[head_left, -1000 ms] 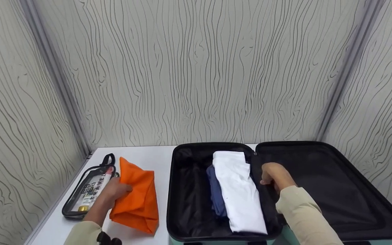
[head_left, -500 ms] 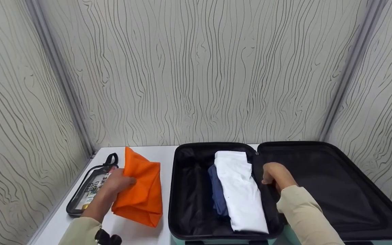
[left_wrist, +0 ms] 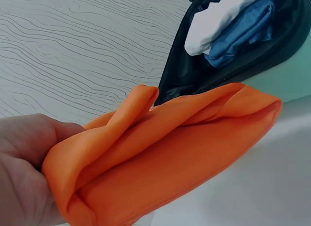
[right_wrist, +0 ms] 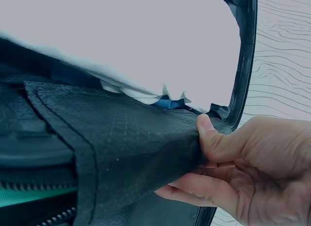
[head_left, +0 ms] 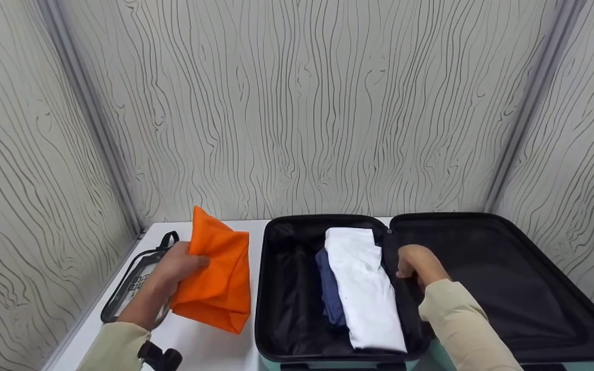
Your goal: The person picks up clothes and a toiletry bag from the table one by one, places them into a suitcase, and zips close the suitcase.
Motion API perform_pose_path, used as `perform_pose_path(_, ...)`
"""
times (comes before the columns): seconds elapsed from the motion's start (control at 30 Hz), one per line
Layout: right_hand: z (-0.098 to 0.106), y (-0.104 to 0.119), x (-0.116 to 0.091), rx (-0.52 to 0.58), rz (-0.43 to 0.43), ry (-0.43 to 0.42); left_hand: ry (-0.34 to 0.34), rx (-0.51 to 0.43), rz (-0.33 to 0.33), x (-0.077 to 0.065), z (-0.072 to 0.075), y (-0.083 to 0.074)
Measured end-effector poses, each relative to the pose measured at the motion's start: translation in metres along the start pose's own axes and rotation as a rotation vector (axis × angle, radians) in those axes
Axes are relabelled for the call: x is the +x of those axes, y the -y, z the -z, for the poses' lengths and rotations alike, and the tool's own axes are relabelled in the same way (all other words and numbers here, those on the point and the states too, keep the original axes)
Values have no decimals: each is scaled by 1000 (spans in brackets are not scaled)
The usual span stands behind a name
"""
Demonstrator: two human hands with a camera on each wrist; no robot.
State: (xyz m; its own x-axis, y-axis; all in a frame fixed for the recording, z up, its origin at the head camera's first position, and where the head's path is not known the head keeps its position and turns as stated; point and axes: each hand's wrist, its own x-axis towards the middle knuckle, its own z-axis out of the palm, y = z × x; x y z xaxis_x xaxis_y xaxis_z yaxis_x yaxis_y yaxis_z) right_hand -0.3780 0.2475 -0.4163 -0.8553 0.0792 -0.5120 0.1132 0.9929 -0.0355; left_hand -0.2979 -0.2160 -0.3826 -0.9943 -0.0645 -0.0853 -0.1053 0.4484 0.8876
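Observation:
My left hand (head_left: 182,262) grips a folded orange cloth (head_left: 219,278) by its left side, raised over the table left of the suitcase. The left wrist view shows the cloth's folded layers (left_wrist: 170,148) spreading out from between thumb and fingers. At the suitcase hinge, my right hand (head_left: 421,264) pinches a black fabric flap (right_wrist: 126,138) between thumb and fingers. Inside the open suitcase (head_left: 284,355) lies a folded white garment (head_left: 364,293) on top of a dark blue one (head_left: 331,296), both toward the hinge side.
A clear toiletry pouch (head_left: 137,281) with black trim lies on the white table (head_left: 199,350) at the left, partly behind my left forearm. The suitcase lid (head_left: 503,288) lies opened to the right. Patterned walls (head_left: 302,103) enclose the back and sides.
My left hand has lifted the orange cloth upward and slightly right, away from the table. The right hand keeps its pinch on the flap and has hardly moved.

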Motion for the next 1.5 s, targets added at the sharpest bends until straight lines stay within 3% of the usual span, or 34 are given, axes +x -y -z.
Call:
perform_pose_path(0.13,0,0,1,3,-8,11,21,-10,-14,-2,5,-10)
perform_pose_path(0.27,0,-1,-2,75,-15,4,31,-4,-22,-3,7,-20)
perform_pose_path(0.5,-4,-1,-3,75,30,-23,39,-50,-14,-5,0,-31)
perform_pose_path(0.7,-3,0,-1,69,2,-1,60,-123,-15,-3,-15,-36)
perform_pose_path(1.1,-4,-2,-2,208,-53,0,120,-283,-53,4,-50,-50)
perform_pose_path(1.33,-5,0,7,144,11,-44,186,-364,-46,8,-68,-56)
perform_pose_path(1.5,-5,0,1,223,-65,-14,237,-373,-64,11,-83,-57)
